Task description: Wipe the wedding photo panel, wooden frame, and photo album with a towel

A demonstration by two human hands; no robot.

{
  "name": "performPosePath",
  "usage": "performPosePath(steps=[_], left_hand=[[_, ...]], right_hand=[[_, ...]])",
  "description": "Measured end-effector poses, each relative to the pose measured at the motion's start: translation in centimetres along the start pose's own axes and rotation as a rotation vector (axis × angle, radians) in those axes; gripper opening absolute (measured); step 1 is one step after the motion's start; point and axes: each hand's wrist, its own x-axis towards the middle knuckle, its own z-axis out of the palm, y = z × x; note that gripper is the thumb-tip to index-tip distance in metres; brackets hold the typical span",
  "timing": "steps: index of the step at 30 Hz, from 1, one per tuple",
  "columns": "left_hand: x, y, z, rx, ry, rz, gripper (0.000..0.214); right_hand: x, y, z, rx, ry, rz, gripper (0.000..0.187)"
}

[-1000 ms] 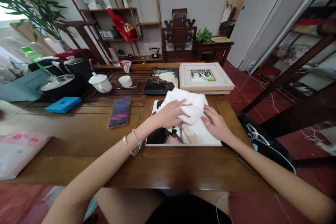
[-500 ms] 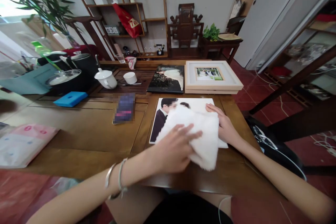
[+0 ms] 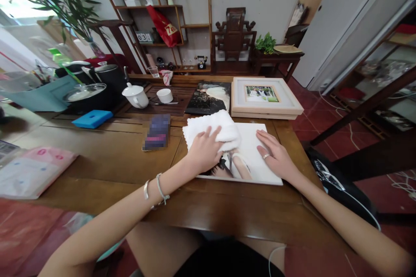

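Note:
A white fluffy cloth [image 3: 212, 127] lies bunched over the upper left part of a photo panel [image 3: 256, 156] on the wooden table. On top of it is my left hand [image 3: 205, 149], pressing with bent fingers that hold the cloth. The panel's lower middle shows part of a picture with dark clothing and an arm; the cloth covers the upper left of the picture. My right hand [image 3: 274, 156], with a ring on it, rests flat on the panel's right side, its fingers stretched out.
Behind the panel are a dark photo panel [image 3: 209, 98] and a pale wooden picture frame [image 3: 268, 110]. To the left stand a white lidded cup [image 3: 134, 96], a small white bowl [image 3: 164, 95], a blue block [image 3: 92, 119], a blurred dark rectangular item [image 3: 157, 132] and a pink-and-white packet [image 3: 35, 171].
My left hand has moved the cloth left and away from me, from the panel's middle and front edge to its upper left. My right hand stays at the right side.

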Motion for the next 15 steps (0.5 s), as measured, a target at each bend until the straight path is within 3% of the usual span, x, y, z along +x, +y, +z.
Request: performPosePath(steps=[4, 11, 15], left_hand=[[-2.1, -0.3, 0.2, -0.012, 0.02, 0.073, 0.03], [-9.1, 4.8, -0.5, -0.151, 0.061, 0.35, 0.025], [-7.7, 3.5, -0.4, -0.198, 0.044, 0.285, 0.025]], right_hand=[[0.0, 0.1, 0.1, 0.006, 0.01, 0.002, 0.044], [0.0, 0.0, 0.1, -0.024, -0.005, 0.022, 0.046], [0.0, 0.0, 0.2, -0.01, 0.014, 0.015, 0.045]])
